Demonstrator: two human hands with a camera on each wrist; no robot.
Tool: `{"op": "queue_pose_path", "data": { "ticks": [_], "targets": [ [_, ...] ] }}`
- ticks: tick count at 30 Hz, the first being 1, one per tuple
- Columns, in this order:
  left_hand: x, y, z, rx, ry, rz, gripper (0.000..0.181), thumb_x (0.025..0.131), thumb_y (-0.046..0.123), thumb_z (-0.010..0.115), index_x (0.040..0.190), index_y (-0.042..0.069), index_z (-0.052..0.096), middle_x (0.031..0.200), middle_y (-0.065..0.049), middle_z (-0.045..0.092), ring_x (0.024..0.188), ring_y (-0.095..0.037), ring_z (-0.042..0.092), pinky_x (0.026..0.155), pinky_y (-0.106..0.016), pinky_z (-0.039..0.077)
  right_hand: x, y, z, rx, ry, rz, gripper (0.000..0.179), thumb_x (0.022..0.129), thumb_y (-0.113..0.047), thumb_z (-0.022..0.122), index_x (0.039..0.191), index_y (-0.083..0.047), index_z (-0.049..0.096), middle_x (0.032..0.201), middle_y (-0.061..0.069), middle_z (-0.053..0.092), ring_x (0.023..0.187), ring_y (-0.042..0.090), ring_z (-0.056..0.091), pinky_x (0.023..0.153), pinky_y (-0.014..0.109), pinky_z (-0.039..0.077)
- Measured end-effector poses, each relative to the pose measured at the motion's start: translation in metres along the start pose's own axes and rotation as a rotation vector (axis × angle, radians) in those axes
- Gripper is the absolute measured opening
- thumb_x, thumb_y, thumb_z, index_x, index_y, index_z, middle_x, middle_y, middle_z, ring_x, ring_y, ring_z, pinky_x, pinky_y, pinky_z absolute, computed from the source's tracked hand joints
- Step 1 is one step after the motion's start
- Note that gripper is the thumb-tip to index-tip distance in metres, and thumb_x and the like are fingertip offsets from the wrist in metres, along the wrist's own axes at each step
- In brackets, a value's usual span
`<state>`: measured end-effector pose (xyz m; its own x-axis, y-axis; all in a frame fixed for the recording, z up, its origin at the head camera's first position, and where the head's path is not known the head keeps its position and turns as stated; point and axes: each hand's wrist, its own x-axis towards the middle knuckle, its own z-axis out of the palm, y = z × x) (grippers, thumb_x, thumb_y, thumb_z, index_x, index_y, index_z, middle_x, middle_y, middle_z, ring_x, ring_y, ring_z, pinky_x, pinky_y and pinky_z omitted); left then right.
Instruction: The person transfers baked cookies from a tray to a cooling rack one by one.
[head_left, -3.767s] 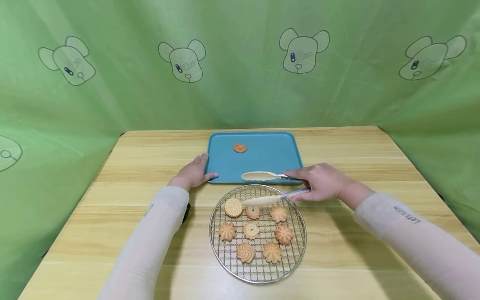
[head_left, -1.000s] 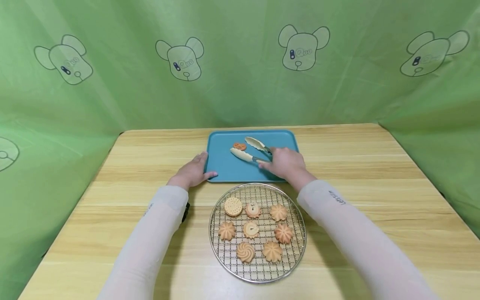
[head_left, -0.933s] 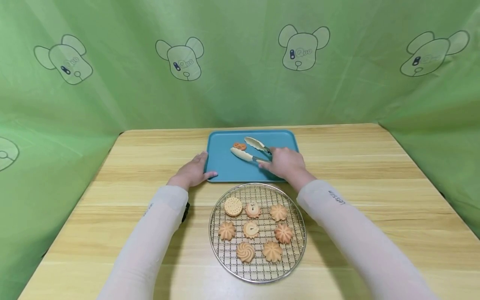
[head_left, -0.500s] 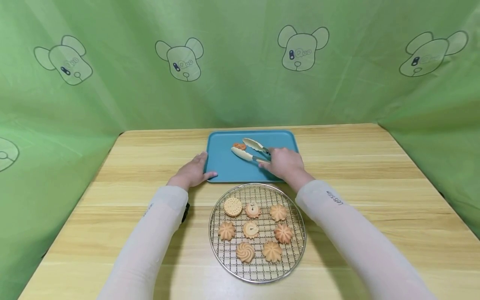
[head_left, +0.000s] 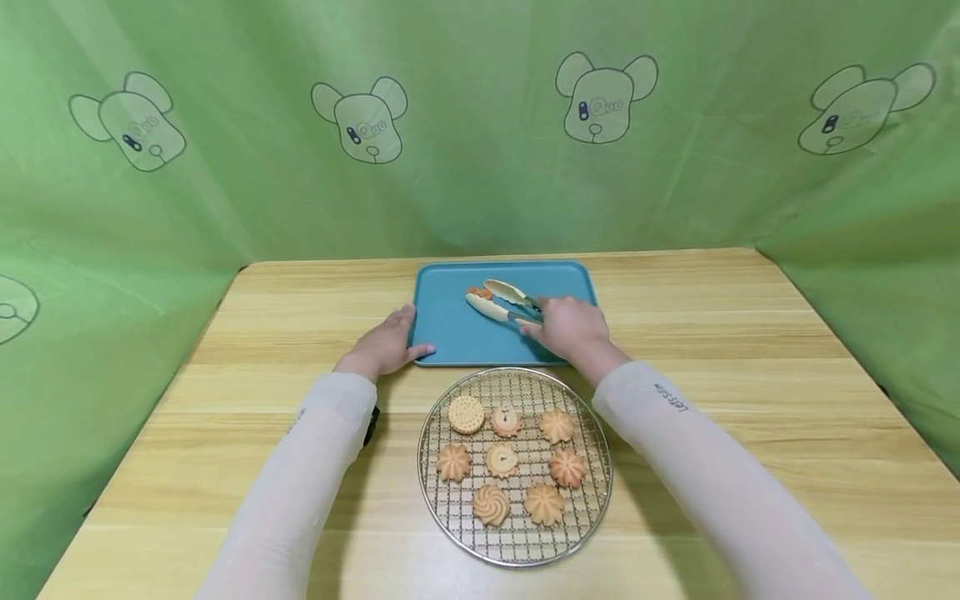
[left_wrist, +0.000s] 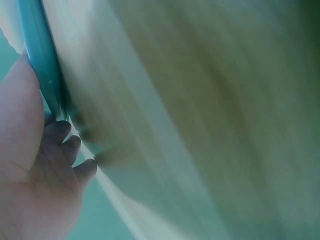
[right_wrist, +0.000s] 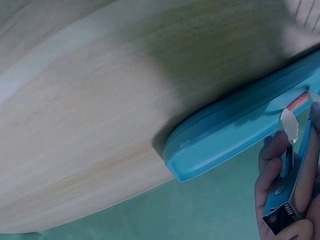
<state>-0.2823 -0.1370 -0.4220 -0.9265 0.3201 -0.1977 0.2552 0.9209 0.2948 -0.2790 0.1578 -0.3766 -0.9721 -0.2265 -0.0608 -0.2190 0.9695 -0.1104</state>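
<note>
In the head view my right hand [head_left: 573, 323] grips a pair of tongs [head_left: 489, 307] with cream scalloped tips and grey arms. The tips lie either side of a small orange-brown cookie [head_left: 477, 293] on the blue tray [head_left: 450, 342], partly covering it. The right wrist view shows my fingers wrapped round the tongs' blue-grey handle [right_wrist: 276, 197]. My left hand [head_left: 384, 343] holds the tray's near left corner, thumb over the rim and fingers along the outer side. In the left wrist view the tray's edge [left_wrist: 42, 55] runs between thumb and fingers.
In front of the tray stands a round wire cooling rack [head_left: 517, 560] bearing several cookies, among them a swirled cookie [head_left: 491, 505] and a round dotted cookie [head_left: 467, 414]. Both are on a wooden table [head_left: 712, 333]. A green curtain [head_left: 480, 200] hangs behind.
The tongs were spread over the rack and the tray's near edge; my right hand has carried them up to the cookie on the tray, and their tips have drawn closer together. The left hand stays put.
</note>
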Motion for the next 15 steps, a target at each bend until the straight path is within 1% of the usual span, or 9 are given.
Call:
{"op": "queue_pose_path", "data": {
  "ticks": [3, 9, 15],
  "targets": [
    [-0.0003, 0.0, 0.0003, -0.003, -0.001, -0.002, 0.092, 0.094, 0.056, 0.047, 0.151, 0.0, 0.003, 0.158, -0.014, 0.004, 0.144, -0.029, 0.006, 0.116, -0.039, 0.009, -0.0002, 0.0009, -0.0002, -0.001, 0.002, -0.004, 0.07, 0.089, -0.054, 0.06, 0.14, -0.008, 0.047, 0.104, 0.017, 0.066, 0.075, 0.028, 0.058, 0.047, 0.033, 0.045],
    [-0.0003, 0.0003, 0.0005, 0.001, -0.004, -0.007, 0.092, 0.093, 0.057, 0.046, 0.152, 0.001, 0.002, 0.158, -0.014, 0.004, 0.144, -0.029, 0.006, 0.116, -0.038, 0.009, -0.0013, 0.0032, 0.0003, 0.003, 0.006, -0.008, 0.07, 0.09, -0.053, 0.058, 0.142, -0.009, 0.045, 0.109, 0.019, 0.065, 0.075, 0.028, 0.059, 0.045, 0.033, 0.045],
    [-0.0008, 0.0009, -0.0002, 0.001, -0.003, -0.006, 0.091, 0.094, 0.056, 0.046, 0.151, 0.0, 0.002, 0.158, -0.014, 0.004, 0.144, -0.029, 0.006, 0.116, -0.038, 0.009, -0.0052, 0.0079, -0.0012, 0.015, 0.014, -0.005, 0.07, 0.091, -0.054, 0.056, 0.144, -0.011, 0.043, 0.114, 0.022, 0.063, 0.071, 0.027, 0.057, 0.042, 0.033, 0.043]
  ]
}}
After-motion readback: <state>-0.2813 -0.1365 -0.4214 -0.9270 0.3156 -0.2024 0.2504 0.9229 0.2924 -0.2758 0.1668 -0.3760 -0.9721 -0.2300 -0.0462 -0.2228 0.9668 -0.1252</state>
